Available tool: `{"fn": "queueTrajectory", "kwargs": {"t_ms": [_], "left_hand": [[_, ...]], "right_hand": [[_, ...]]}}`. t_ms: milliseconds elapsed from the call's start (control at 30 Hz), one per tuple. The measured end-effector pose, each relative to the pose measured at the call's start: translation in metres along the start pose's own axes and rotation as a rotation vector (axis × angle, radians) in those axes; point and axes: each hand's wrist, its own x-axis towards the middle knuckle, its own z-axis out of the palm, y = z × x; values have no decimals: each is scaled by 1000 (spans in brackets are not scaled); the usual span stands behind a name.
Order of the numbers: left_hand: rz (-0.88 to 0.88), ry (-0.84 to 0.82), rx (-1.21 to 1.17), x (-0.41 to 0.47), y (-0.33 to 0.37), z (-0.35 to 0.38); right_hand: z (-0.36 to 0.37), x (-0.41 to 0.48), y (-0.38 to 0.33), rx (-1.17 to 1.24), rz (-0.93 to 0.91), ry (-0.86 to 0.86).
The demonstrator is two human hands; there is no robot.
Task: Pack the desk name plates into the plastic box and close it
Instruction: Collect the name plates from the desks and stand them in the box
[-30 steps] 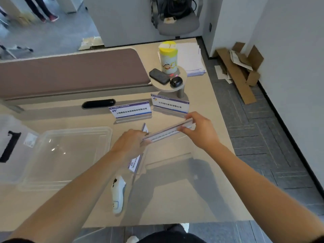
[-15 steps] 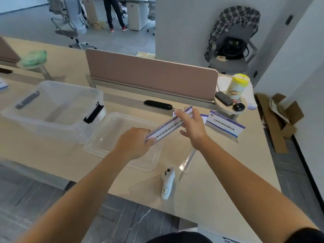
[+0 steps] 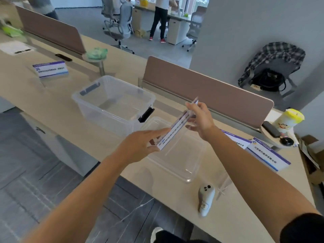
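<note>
My left hand (image 3: 140,144) and my right hand (image 3: 201,120) hold one desk name plate (image 3: 177,126) by its two ends, tilted, in the air over the clear lid (image 3: 184,165). The clear plastic box (image 3: 112,104) stands open and looks empty just left of the lid, with a black latch on its near right corner. Two more name plates (image 3: 268,155) lie at the right of the desk, partly behind my right arm. Another name plate (image 3: 50,69) stands far left.
A white controller (image 3: 206,199) lies near the desk's front edge. Brown divider panels (image 3: 206,95) run along the back. At the right, a round stand carries a yellow-capped cup (image 3: 287,121) and a phone. People and office chairs are in the far background.
My view has swung left and up, so the box now sits in the middle. Both hands have carried the name plate left, from the bare desk to above the lid, tilting it steeper.
</note>
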Motion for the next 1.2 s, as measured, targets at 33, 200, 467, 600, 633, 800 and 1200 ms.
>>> {"fn": "queueTrajectory", "kwargs": {"t_ms": [33, 200, 467, 600, 633, 800, 1200], "left_hand": [[8, 12, 13, 2, -7, -4], [5, 81, 168, 22, -51, -32], [-102, 54, 248, 74, -116, -76], [-281, 74, -111, 91, -143, -85], [-309, 98, -175, 94, -152, -86], [-298, 239, -58, 98, -198, -101], [-120, 230, 237, 81, -334, -160]], "right_hand": [[9, 7, -2, -2, -3, -20], [55, 57, -2, 19, -20, -58], [118, 149, -17, 66, -30, -6], [147, 183, -30, 56, -17, -26], [155, 187, -33, 68, -8, -43], [210, 208, -47, 41, -31, -82], [350, 200, -72, 215, 225, -117]]}}
